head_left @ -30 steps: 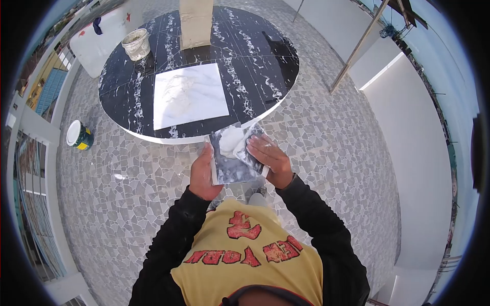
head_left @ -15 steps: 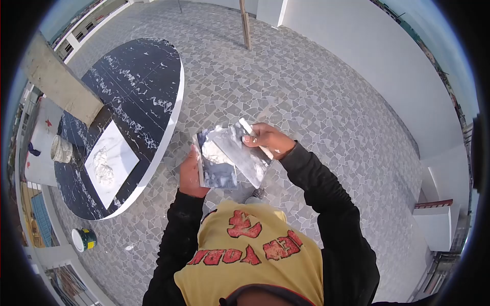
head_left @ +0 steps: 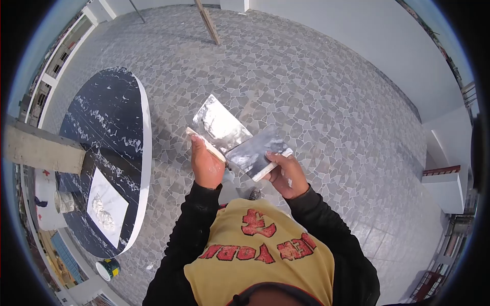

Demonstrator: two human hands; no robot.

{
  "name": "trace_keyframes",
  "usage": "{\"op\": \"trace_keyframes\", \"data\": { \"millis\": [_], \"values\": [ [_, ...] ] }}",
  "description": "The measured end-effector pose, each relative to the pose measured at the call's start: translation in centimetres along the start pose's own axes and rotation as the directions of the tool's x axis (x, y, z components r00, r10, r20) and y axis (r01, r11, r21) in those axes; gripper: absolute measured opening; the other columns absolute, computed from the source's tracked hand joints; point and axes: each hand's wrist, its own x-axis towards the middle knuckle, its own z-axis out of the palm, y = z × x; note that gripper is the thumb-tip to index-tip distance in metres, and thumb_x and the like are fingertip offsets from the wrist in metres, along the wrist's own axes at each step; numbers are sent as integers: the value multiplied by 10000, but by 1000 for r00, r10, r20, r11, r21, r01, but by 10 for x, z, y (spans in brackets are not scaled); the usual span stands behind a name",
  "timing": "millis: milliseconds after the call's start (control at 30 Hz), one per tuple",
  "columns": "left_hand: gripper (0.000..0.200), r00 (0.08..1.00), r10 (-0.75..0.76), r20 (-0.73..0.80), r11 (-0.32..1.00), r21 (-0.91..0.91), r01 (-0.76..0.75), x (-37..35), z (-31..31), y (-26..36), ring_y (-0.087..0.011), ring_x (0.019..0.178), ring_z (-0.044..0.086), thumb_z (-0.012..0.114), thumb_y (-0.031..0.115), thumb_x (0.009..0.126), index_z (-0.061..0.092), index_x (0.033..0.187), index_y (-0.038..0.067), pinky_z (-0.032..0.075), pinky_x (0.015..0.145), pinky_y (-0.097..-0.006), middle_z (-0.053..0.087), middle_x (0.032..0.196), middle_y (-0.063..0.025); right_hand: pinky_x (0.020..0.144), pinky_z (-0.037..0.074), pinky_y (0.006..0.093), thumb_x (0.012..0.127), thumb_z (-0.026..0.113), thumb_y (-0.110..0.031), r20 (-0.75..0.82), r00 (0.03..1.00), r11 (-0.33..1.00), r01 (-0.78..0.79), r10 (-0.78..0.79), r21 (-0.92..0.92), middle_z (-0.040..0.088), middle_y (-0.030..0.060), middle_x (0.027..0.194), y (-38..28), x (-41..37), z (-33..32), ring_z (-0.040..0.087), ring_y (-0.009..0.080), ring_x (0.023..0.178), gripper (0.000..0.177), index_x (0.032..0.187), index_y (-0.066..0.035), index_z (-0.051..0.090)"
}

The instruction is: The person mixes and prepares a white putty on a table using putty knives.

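The desk (head_left: 109,153) has shifted to the left of the view. The left hand (head_left: 206,166) is wrapping its fingers tightly around the handle of the putty-loaded scraper (head_left: 219,125). The right hand (head_left: 288,176) is gripping the dark scraper (head_left: 255,150), whose blade is touching the first, above the floor (head_left: 332,102).

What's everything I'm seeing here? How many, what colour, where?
flat metal spreader smeared with white paste: one, silver, centre, upper blade
second flat metal spreader: one, grey, white grip, blade against the first
round marble-patterned table: one, black, white rim, left
square tile: one, white, on the table, paste on it
small bucket: one, off-white, beside the tile
concrete post: one, grey, over the table
paint tin: one, green, white lid, floor lower left
wooden pole: one, brown, top
mosaic stone floor: grey, all around
left hand: one, black sleeve, grips the pasted spreader
right hand: one, black sleeve, grips the second
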Motion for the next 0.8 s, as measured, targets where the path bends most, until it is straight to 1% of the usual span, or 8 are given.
{"op": "trace_keyframes", "data": {
  "millis": [133,333,467,500,533,667,700,800],
  "values": [
    [619,976,142,166,922,338,-192,33,-12,-38,-229,1243,516,392,475,1037,392,1404,-23,394,1065,-391,512,1365,-161,828,584,369,921,590,-126,-108,994,969,3,24,245,672,87,1023,-15,54,13,693,207,894,227,1114,-6,579],
    [522,579,187,794,677,323,-662,146,5,-24,-419,1333,445,499,496,982,546,1336,115,376,1075,-496,488,1416,-231,901,502,384,886,573,-228,-26,1000,971,16,-10,239,673,61,993,-73,130,40,663,226,925,245,1062,-58,590],
    [422,478,108,872,644,305,-702,221,6,-6,-441,1370,397,507,454,990,566,1328,208,334,1101,-544,463,1446,-226,892,508,361,896,565,-210,197,795,579,564,-574,-589,673,54,946,-77,204,26,659,202,901,179,1011,-79,607],
    [389,508,89,857,668,326,-669,237,7,3,-449,1379,384,604,284,950,563,1332,225,321,1112,-552,456,1459,-217,893,511,358,902,564,-207,45,952,933,307,-304,-190,671,52,953,-98,212,46,659,194,903,175,1017,-82,602],
    [389,508,90,856,661,331,-674,254,4,10,-449,1379,384,604,284,950,563,1332,225,321,1112,-552,456,1459,-217,894,514,356,908,564,-205,50,997,958,-62,50,280,668,50,960,-113,223,64,658,186,904,170,1024,-85,597],
    [561,486,104,868,555,355,-752,312,-8,26,-444,1379,390,703,43,802,571,1313,235,312,1122,-553,462,1462,-201,940,506,333,921,582,-182,153,982,944,-150,108,295,651,50,1042,-136,283,82,650,148,977,237,1129,-75,548],
    [614,472,113,874,528,350,-774,325,-10,28,-439,1376,399,713,-16,762,574,1304,238,312,1123,-552,466,1461,-197,962,492,304,924,598,-142,13,993,979,122,-121,-161,634,45,1110,-109,320,35,633,116,1021,308,1201,-63,489],
    [610,467,134,874,426,375,-823,361,-34,21,-431,1359,426,690,-40,764,582,1292,246,315,1122,-553,490,1441,-189,956,498,301,933,601,-123,271,962,1000,-16,20,-16,611,64,1175,-155,339,58,614,101,1053,368,1254,-66,430]
  ]
}}
